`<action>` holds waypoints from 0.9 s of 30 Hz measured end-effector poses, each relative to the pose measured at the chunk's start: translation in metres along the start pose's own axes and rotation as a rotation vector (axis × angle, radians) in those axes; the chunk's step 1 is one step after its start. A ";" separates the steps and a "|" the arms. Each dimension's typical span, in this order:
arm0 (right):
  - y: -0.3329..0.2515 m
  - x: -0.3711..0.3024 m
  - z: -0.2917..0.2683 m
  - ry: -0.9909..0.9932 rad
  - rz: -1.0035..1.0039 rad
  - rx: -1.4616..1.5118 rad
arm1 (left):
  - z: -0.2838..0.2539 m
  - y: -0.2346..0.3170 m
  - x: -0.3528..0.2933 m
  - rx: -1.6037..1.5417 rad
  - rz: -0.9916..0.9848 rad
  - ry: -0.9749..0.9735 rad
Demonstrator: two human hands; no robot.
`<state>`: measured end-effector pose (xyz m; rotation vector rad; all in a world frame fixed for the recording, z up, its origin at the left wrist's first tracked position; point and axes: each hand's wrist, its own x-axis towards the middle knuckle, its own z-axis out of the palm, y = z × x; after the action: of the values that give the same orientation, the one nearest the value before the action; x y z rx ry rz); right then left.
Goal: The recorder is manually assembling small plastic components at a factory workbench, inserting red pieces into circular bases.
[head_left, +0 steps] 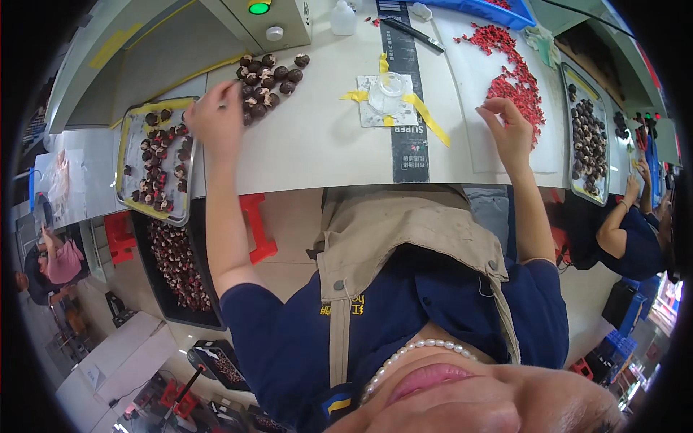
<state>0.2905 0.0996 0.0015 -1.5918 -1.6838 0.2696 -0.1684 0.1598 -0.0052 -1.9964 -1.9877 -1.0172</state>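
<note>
My left hand (216,119) is closed, its fingers bent together between a cluster of round, dark brown balls with pale patches (263,83) and a metal tray (189,191). Whatever its fingers hold, if anything, is too small to make out. In the tray lie several similar dark balls with red bits (155,159). Over a white sheet (484,155), my right hand (509,130) has thumb and fingers drawn into a pinch beside a heap of small red pieces (516,90). I cannot make out anything in that pinch.
Between my hands a clear round holder (390,86) sits on a plate fixed with yellow tape. Behind it are a black pen (411,35), a white bottle (343,18) and a box with a green light (267,25). Another tray of balls (590,144) stands right. People sit nearby.
</note>
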 end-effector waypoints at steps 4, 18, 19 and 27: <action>-0.018 -0.008 -0.001 -0.076 0.006 0.102 | 0.037 0.072 0.024 0.085 0.199 -0.065; -0.046 0.001 0.008 -0.230 0.161 0.702 | 0.016 0.130 -0.042 -1.246 -0.400 -0.441; -0.053 0.010 0.010 -0.242 0.012 0.529 | 0.014 0.132 -0.053 -1.309 -0.469 -0.491; -0.086 0.041 0.065 -0.118 -0.432 0.080 | 0.010 0.149 -0.099 -1.814 -0.851 -0.670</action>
<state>0.1877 0.1436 0.0288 -1.1349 -2.0301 0.2085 -0.0162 0.0660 -0.0151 -1.8327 -2.4554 -3.7922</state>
